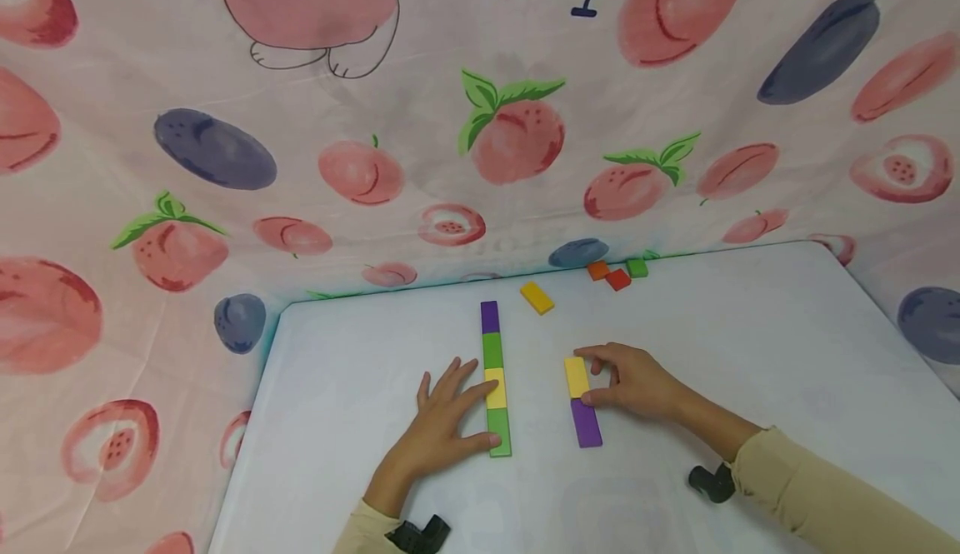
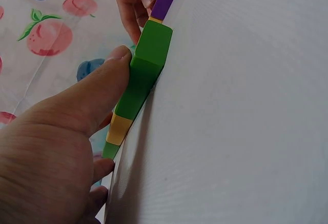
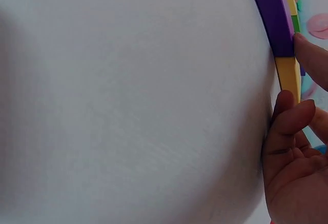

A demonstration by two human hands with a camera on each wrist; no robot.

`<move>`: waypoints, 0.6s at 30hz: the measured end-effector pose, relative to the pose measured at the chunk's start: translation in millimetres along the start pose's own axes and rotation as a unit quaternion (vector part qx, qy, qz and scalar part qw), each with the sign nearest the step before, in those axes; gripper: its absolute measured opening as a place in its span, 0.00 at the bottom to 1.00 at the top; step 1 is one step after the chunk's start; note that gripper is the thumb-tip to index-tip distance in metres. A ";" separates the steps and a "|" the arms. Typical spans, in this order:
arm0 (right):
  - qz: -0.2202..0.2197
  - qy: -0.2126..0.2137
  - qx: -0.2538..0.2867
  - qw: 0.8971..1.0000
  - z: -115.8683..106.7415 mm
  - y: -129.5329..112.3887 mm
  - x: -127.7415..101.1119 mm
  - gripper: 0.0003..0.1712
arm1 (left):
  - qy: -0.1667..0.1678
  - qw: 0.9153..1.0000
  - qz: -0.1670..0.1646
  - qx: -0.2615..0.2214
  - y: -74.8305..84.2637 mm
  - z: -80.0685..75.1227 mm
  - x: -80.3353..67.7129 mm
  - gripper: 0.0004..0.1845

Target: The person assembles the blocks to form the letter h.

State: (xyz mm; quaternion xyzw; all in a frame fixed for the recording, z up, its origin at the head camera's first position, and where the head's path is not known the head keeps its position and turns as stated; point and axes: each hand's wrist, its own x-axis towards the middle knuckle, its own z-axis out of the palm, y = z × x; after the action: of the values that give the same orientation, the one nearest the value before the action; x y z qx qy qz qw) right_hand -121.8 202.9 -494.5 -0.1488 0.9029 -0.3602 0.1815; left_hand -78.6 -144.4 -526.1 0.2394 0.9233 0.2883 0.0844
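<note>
On white tabletop (image 1: 750,354), near its middle: long row of four flat rectangular blocks (image 1: 494,379), purple, green, yellow, green from far end to near end, laid end to end. Just left of that row, left hand (image 1: 442,425), fingers spread and fairly straight, fingertips touching row's left edge at yellow and near green blocks; thumb pressed against near green block in left wrist view (image 2: 92,101). Not curled round anything.

Right of long row, apart from it: short row of two flat blocks, yellow block (image 1: 576,376) at far end and purple block (image 1: 586,422) at near end, touching end to end. On short row's right side, right hand (image 1: 633,381), index finger curved over far end of yellow block, thumb at seam between yellow and purple, so pinching yellow block, probably; right wrist view too close and dim to confirm firmness of grip (image 3: 292,152).

Beyond long row's far end, slightly right: loose yellow flat block (image 1: 537,296), lying skewed. Farther right of that, at tabletop's back edge: small orange block (image 1: 597,270), red block (image 1: 618,279), green block (image 1: 637,267), clustered close. Behind tabletop, pink cloth printed with peaches and plums (image 1: 225,162) as backdrop.
</note>
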 end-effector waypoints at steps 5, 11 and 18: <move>0.001 0.006 -0.003 1.000 2.1 0.2 -0.5 0.40 | -0.007 1.000 -0.006 -0.003 0.0 -0.4 0.4 0.41; 0.004 0.008 -0.005 1.000 2.4 -0.5 -1.3 0.39 | -0.008 1.000 -0.007 -0.004 -0.1 -0.3 0.5 0.41; 0.001 0.010 -0.006 1.000 2.6 0.5 -2.0 0.39 | -0.008 1.000 -0.007 -0.007 -0.1 0.0 0.4 0.41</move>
State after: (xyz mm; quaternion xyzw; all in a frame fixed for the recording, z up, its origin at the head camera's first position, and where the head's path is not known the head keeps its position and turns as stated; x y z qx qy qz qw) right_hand -119.0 202.5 -496.2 -0.1457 0.9069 -0.3562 0.1717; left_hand -79.0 -144.3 -526.1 0.2345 0.9222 0.2922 0.0953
